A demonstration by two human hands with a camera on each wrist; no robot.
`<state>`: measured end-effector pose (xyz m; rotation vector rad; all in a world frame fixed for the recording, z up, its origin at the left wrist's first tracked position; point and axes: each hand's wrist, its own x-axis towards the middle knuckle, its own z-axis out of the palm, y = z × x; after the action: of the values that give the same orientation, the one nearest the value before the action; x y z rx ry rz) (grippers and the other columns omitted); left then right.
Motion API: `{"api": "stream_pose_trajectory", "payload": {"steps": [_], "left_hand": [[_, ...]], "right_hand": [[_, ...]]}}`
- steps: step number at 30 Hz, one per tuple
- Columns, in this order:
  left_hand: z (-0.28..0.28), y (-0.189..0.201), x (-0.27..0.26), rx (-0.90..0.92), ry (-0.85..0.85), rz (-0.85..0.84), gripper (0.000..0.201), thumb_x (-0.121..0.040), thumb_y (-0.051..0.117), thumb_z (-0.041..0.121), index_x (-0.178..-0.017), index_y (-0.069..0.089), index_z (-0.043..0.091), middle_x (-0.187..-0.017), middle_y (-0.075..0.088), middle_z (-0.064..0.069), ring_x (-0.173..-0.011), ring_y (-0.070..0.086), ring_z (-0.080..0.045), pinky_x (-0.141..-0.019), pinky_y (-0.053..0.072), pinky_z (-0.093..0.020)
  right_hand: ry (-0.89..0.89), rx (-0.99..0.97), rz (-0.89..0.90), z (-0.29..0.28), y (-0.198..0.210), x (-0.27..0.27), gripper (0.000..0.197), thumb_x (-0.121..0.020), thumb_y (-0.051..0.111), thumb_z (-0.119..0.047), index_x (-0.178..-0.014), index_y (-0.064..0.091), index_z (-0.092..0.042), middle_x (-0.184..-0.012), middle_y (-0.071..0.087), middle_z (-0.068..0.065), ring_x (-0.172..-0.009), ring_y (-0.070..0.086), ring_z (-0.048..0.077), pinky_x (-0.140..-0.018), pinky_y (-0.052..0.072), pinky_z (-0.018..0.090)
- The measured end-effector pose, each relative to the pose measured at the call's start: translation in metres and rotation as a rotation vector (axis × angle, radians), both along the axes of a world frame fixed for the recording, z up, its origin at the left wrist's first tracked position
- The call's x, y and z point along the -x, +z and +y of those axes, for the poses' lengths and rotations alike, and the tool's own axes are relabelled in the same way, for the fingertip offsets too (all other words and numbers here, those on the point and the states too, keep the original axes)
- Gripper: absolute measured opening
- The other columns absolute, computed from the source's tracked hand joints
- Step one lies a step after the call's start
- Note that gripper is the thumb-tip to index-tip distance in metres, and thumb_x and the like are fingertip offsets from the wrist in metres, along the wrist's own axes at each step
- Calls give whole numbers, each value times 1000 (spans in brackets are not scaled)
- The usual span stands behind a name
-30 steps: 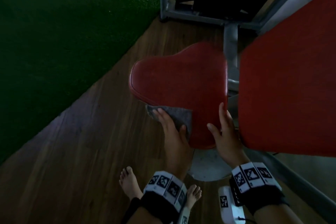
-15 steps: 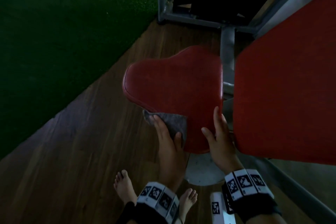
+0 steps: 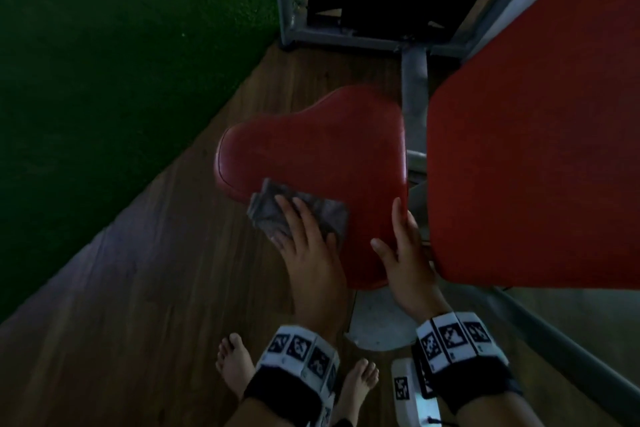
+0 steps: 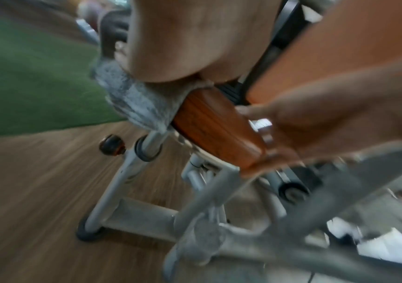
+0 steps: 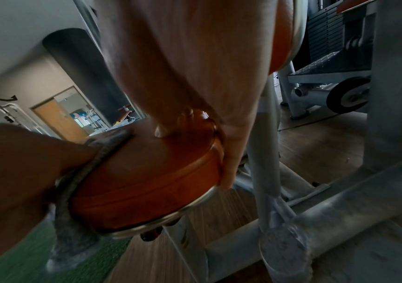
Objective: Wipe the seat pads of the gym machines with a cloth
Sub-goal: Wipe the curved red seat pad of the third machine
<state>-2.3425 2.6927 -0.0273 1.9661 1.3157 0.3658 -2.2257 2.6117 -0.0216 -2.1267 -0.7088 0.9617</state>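
A red seat pad (image 3: 318, 149) sits mid-view on its post. A grey cloth (image 3: 270, 208) lies over the pad's near left edge and hangs down the side. My left hand (image 3: 304, 239) presses it flat with straight fingers. The left wrist view shows the cloth (image 4: 136, 107) squeezed between palm and seat pad (image 4: 214, 122). My right hand (image 3: 405, 253) holds the pad's near right corner. In the right wrist view its thumb (image 5: 161, 132) is on top of the seat pad (image 5: 146, 181) and its fingers (image 5: 228, 172) run down the side.
A large red back pad (image 3: 536, 149) stands close on the right. The grey machine frame (image 3: 414, 97) runs behind and under the seat. Green turf (image 3: 104, 80) borders the wooden floor (image 3: 138, 288) on the left. My bare feet (image 3: 235, 364) stand by the white base plate (image 3: 377, 322).
My left hand has slid the cloth a little further up onto the seat's left edge, and more cloth shows. The right hand keeps its hold on the corner.
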Motion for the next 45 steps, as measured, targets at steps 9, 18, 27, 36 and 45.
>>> {"api": "stream_pose_trajectory", "payload": {"steps": [9, 18, 27, 36, 45], "left_hand": [[58, 22, -24, -293, -649, 446, 66, -102, 31, 43, -155, -3, 23, -161, -16, 5, -138, -33, -42, -112, -21, -52], [131, 56, -5, -430, -646, 226, 50, -95, 43, 44, -144, 42, 30, -158, 28, 3, -145, 23, -21, -113, 21, -42], [212, 36, 42, -122, -514, 305, 66, -98, 43, 44, -155, 16, 25, -163, 7, 5, -150, 0, -19, -120, 14, -46], [222, 28, 54, -99, -612, 253, 72, -96, 41, 49, -155, 5, 28, -161, -5, 9, -147, -12, -14, -119, -2, -47], [225, 27, 60, -126, -663, 212, 72, -96, 36, 52, -155, 2, 28, -161, -8, 9, -147, -13, -15, -120, -3, -43]], "right_hand": [[-118, -141, 27, -8, -13, 6, 68, -95, 49, -36, -151, 10, -43, -159, 17, -9, -143, 23, 7, -113, 33, 37], [-313, -151, -241, 14, 21, 41, 52, -98, 44, -40, -147, 28, -39, -156, 7, -18, -143, 3, -5, -116, 24, 35], [-69, 202, -449, 95, 17, 48, 65, -94, 29, -64, -151, 7, -43, -161, -12, -1, -147, -14, 23, -120, 1, 48], [-283, 293, -415, 21, 7, 94, 77, -87, 19, -74, -152, -2, -39, -161, -12, -9, -148, -14, 17, -119, 7, 49], [-708, 178, -156, 59, 13, 100, 85, -87, 38, -69, -153, -1, -32, -162, -6, 1, -147, -9, 32, -117, 3, 57]]}}
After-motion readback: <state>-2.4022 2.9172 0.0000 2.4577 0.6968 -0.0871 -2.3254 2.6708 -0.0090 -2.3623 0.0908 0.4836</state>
